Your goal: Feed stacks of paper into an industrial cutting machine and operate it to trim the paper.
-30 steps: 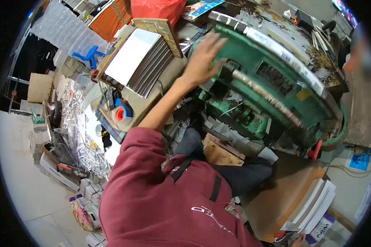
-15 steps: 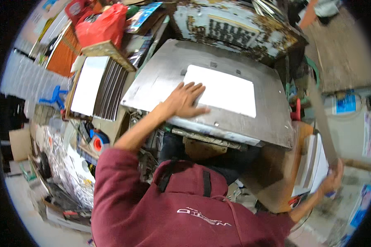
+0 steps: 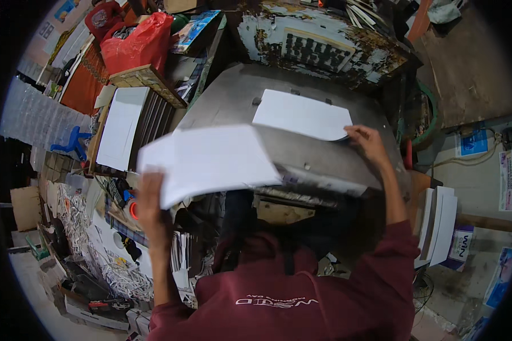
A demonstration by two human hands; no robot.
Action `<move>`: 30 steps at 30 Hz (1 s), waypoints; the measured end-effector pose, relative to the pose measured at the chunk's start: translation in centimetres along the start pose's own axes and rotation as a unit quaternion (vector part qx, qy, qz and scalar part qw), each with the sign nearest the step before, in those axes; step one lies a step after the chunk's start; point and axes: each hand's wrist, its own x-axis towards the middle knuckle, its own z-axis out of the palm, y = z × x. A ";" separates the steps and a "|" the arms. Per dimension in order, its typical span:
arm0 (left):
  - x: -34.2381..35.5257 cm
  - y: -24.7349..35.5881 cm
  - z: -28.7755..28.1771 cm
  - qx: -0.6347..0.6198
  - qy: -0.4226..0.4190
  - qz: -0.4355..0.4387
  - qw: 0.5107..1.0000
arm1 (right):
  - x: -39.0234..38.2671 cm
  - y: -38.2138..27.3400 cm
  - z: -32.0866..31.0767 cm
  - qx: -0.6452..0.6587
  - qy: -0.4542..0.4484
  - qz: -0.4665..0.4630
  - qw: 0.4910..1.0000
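Observation:
A white sheet (image 3: 210, 159), bent and smeared by motion, hangs over the left front of the grey metal plate (image 3: 324, 166). My left hand (image 3: 152, 199) is closed on its left corner, fingers blurred and partly hidden. On the middle of the plate lies another white sheet (image 3: 304, 113), its near right edge raised a little. That corner is pinched by my right hand (image 3: 367, 141), with the forearm reaching up from the lower right.
Left of the plate, a wooden holder (image 3: 100, 139) contains a stack of white sheets (image 3: 122, 128). More white sheets (image 3: 440, 224) stand at the right. A rusty machine block (image 3: 318, 42) rises behind the plate. Paper scraps (image 3: 85, 224) cover the lower left.
My left hand has moved off the plate toward me and left, carrying a sheet. My right hand has come from the far right, by the sheets there, to the sheet on the plate.

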 end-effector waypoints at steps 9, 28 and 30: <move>4.5 -23.5 4.8 0.275 0.097 -0.139 0.946 | -0.7 -9.6 -4.7 -0.318 0.210 -0.136 0.914; 7.9 -20.5 9.5 0.246 -0.002 -0.405 0.881 | -45.2 20.3 -31.6 -0.473 0.353 0.313 0.744; 7.4 -21.6 9.2 0.225 -0.024 -0.412 0.882 | -47.4 20.6 -32.7 -0.449 0.348 0.318 0.759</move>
